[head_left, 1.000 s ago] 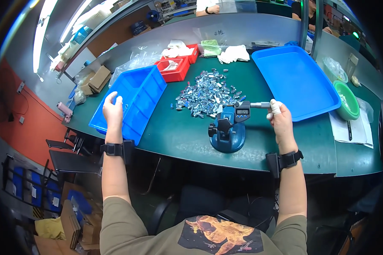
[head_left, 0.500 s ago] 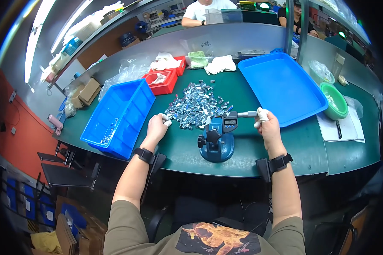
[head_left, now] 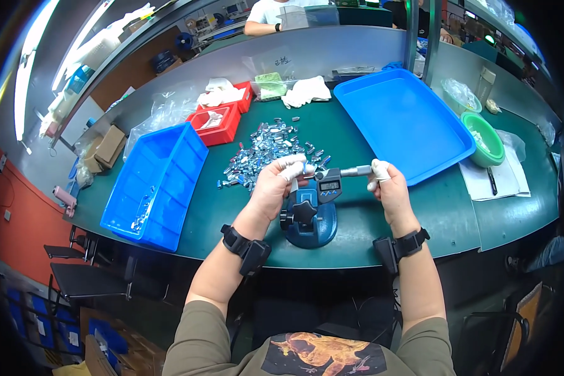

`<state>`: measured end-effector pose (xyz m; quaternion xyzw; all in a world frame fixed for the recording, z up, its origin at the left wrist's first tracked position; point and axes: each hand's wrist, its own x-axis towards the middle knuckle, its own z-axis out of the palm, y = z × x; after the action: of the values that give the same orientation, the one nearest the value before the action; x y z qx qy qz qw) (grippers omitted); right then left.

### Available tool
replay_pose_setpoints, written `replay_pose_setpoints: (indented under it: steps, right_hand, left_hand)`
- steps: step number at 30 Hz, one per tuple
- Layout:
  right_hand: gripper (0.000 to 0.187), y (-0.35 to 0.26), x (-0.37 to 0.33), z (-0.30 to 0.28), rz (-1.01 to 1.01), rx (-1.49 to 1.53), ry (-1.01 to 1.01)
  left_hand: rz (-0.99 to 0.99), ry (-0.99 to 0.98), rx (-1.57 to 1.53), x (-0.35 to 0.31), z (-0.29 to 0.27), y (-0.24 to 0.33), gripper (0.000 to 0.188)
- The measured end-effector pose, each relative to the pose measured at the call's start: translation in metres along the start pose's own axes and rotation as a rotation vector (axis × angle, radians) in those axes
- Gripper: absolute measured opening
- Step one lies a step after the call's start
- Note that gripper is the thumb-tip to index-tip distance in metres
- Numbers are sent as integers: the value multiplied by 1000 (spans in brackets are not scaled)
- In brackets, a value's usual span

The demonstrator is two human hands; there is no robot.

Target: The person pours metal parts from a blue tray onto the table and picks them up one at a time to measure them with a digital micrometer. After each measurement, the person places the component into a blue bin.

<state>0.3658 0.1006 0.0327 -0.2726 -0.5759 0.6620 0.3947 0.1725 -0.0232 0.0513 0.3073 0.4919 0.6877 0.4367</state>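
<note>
A digital micrometer (head_left: pixel 329 187) sits clamped in a blue stand (head_left: pixel 312 230) in front of me. My right hand (head_left: pixel 391 193), white covers on its fingertips, is closed on the thimble at the micrometer's right end. My left hand (head_left: pixel 274 189) is at the micrometer's left side, its covered fingers pinched on a small shiny metal part (head_left: pixel 308 168) by the measuring gap. The fingers hide most of that part. Just beyond my left hand lies a loose heap of small shiny metal parts (head_left: pixel 264 150), some with blue or red on them.
A deep blue bin (head_left: pixel 185 182) stands left with a few parts inside; a shallow blue tray (head_left: pixel 404 125) lies right. Red boxes (head_left: pixel 222 131) and white cloth (head_left: pixel 307 92) are at the back. A green bowl (head_left: pixel 489 147) and paper with a pen (head_left: pixel 492 182) lie far right. A person sits opposite.
My left hand has moved right from the heap's near edge to the micrometer's measuring end. My right hand stays at the thimble. The whole view has shifted slightly.
</note>
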Motion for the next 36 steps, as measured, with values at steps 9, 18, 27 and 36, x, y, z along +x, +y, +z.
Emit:
replay_pose_setpoints:
  steps: [9, 18, 27, 36]
  right_hand:
    - [28, -6, -2, 4, 27, -28, 37]
    - [35, -5, -1, 3, 127, -30, 80]
    - [32, -6, 0, 2, 69, 29, 55]
    - [25, -3, -2, 1, 1, 51, -49]
  left_hand:
    - [-105, -15, -127, -6, -8, -7, 22]
    - [-104, -31, -219, -6, -8, -10, 22]
    - [-57, -43, -196, -7, -7, -11, 22]
    - [244, 64, -19, -9, -22, -11, 23]
